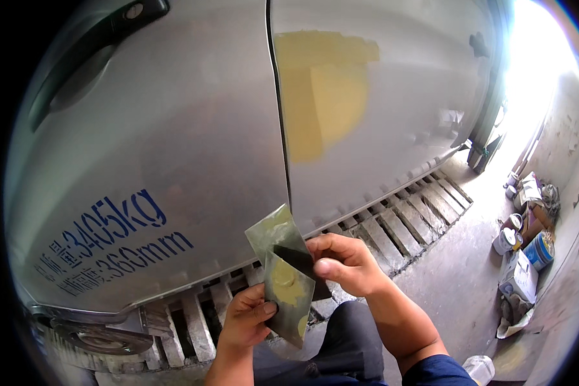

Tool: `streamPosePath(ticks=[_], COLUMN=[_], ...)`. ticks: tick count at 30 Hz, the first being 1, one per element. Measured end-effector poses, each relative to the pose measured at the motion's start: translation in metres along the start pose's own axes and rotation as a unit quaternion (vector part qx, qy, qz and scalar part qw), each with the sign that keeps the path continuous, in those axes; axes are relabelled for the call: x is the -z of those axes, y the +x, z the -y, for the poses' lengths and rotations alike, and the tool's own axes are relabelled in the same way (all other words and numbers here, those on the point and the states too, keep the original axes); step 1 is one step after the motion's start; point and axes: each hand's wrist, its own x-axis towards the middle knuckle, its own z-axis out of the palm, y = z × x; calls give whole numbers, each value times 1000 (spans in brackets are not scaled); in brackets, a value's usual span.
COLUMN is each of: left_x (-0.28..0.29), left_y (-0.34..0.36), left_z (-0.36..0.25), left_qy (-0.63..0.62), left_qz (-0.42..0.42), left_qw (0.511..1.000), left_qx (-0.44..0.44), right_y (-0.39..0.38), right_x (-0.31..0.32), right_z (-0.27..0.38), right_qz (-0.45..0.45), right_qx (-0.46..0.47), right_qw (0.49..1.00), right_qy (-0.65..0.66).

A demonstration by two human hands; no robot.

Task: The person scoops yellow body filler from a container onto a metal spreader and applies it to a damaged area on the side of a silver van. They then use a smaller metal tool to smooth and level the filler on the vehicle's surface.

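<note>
The smeared front plate (292,307) juts rightward from the left hand (246,318).

Pictured along the stained wall (576,122) at right: a white bucket (503,243) near a blue-sided tub (540,251), a pale boxy container (520,278) nearer, brown cardboard (534,222) behind and crumpled grey material (512,312) at the near end. Seen farther off, toward a glaring opening (535,61): small pale cans (510,192). Set into the grey floor (431,276): a slatted grating (385,237). Visible at lower right: a translucent plastic container (480,368).
</note>
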Motion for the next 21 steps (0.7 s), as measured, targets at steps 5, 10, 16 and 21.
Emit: streamPosePath(ticks=[5, 10, 16, 21], left_x=[-12, -22, -38, -33], left_y=[9, 28, 35, 39], left_z=[6, -4, 5, 9], left_qy=[32, 60, 54, 122], left_qz=[-72, -92, -99, 7], left_qw=[992, 969, 956, 960], left_qx=[-101, -221, -272, -250], right_y=[-12, -45, -72, -55], right_x=[19, 25, 8, 9], right_z=[-6, -8, -34, -28], right_qz=[-190, -232, -99, -108], right_qx=[4, 46, -22, -27], right_qw=[979, 967, 986, 988], right_qy=[-77, 95, -130, -108])
